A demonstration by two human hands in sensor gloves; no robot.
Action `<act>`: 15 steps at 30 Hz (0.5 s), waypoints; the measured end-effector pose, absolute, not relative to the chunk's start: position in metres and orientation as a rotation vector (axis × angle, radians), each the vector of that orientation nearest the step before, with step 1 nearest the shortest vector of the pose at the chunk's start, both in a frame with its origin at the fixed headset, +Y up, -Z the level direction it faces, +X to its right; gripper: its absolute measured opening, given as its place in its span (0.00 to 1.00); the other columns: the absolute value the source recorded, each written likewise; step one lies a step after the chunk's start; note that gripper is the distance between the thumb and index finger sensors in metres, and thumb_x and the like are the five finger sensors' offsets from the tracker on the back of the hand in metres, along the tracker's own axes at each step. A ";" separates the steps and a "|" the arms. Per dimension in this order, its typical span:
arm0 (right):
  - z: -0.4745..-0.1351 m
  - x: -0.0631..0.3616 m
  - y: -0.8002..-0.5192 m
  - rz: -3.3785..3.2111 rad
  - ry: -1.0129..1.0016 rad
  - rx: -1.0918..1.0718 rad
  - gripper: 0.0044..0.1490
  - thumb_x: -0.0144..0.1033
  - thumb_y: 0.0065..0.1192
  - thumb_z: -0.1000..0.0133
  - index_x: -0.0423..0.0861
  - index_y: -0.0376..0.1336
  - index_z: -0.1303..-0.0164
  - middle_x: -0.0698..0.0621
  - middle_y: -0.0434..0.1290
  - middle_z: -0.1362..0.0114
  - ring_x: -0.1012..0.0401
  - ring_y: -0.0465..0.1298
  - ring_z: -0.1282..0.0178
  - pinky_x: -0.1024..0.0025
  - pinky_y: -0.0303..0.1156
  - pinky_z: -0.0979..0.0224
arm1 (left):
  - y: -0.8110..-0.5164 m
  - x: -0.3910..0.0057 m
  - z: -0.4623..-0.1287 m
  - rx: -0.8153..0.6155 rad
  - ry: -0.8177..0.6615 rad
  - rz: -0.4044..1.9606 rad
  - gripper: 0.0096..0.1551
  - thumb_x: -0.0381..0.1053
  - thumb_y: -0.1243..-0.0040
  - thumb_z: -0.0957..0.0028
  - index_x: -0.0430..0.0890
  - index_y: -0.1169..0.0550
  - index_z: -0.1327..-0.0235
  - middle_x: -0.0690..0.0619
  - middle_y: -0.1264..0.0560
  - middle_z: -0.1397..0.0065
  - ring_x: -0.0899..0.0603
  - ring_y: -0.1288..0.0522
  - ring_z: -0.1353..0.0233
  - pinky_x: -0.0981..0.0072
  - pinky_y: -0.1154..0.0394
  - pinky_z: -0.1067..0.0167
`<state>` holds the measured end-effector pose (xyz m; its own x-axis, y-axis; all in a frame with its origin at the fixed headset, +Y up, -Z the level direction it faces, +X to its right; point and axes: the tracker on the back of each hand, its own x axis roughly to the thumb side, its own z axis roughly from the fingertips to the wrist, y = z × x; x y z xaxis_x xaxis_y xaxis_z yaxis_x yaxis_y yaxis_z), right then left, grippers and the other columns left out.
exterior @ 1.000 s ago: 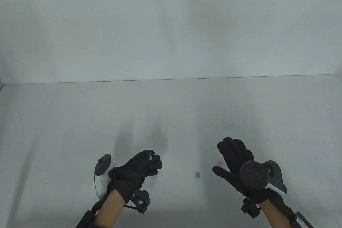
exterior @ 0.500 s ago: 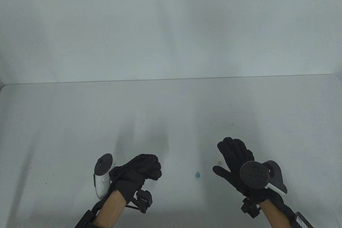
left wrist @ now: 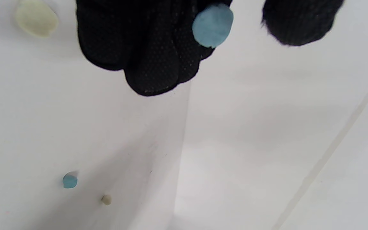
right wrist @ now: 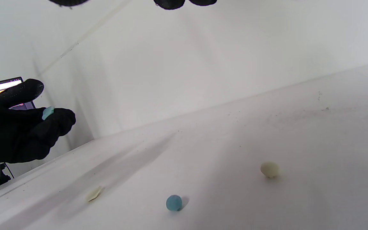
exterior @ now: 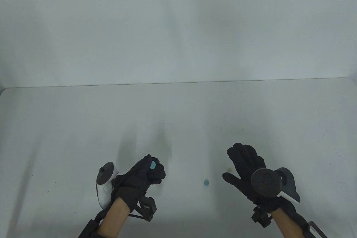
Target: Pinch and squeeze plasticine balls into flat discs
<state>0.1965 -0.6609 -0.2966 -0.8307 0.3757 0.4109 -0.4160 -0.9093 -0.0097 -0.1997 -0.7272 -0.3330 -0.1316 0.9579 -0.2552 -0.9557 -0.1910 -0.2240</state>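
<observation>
Two balls loose — blue ball [right wrist: 174,203] | cream ball [right wrist: 269,169] | cream disc [right wrist: 94,193]

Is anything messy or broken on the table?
Nothing looks broken or spilled. The left hand holds a flattened blue piece in its fingers. A blue ball, a cream ball and a flattened cream piece lie apart on the white table, which shows only faint smudges.
</observation>
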 end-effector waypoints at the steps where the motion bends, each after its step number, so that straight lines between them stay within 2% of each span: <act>1: -0.297 0.197 -0.661 2.660 -0.138 0.569 0.52 0.67 0.39 0.38 0.44 0.43 0.12 0.41 0.44 0.09 0.34 0.47 0.12 0.26 0.52 0.24 | -0.727 -0.201 -0.333 -0.387 0.003 1.711 0.38 0.64 0.46 0.42 0.37 0.28 0.31 0.41 0.24 0.35 0.40 0.18 0.41 0.49 0.25 0.37; 4: -0.297 0.196 -0.661 2.662 -0.128 0.574 0.52 0.67 0.39 0.38 0.44 0.43 0.12 0.41 0.43 0.09 0.34 0.46 0.12 0.26 0.51 0.24 | -0.728 -0.204 -0.335 -0.361 0.035 1.665 0.28 0.58 0.42 0.43 0.41 0.23 0.40 0.46 0.18 0.44 0.46 0.14 0.50 0.54 0.20 0.43; 7: -0.297 0.196 -0.661 2.663 -0.133 0.574 0.52 0.67 0.39 0.38 0.44 0.43 0.12 0.41 0.44 0.09 0.34 0.47 0.12 0.26 0.52 0.24 | -0.727 -0.205 -0.334 -0.350 0.046 1.650 0.22 0.55 0.41 0.43 0.42 0.20 0.45 0.48 0.16 0.49 0.48 0.12 0.55 0.57 0.17 0.47; 12: -0.296 0.196 -0.661 2.665 -0.132 0.575 0.52 0.67 0.39 0.38 0.44 0.43 0.12 0.40 0.44 0.09 0.34 0.47 0.13 0.26 0.52 0.24 | -0.723 -0.204 -0.334 -0.326 0.017 1.581 0.20 0.54 0.40 0.44 0.43 0.17 0.50 0.48 0.14 0.53 0.49 0.10 0.59 0.59 0.15 0.49; 15: -0.296 0.195 -0.661 2.660 -0.134 0.578 0.52 0.67 0.39 0.38 0.44 0.43 0.12 0.41 0.43 0.09 0.34 0.47 0.12 0.26 0.52 0.24 | -0.728 -0.203 -0.334 -0.364 0.033 1.678 0.22 0.56 0.42 0.43 0.42 0.18 0.48 0.49 0.14 0.51 0.48 0.11 0.56 0.58 0.16 0.47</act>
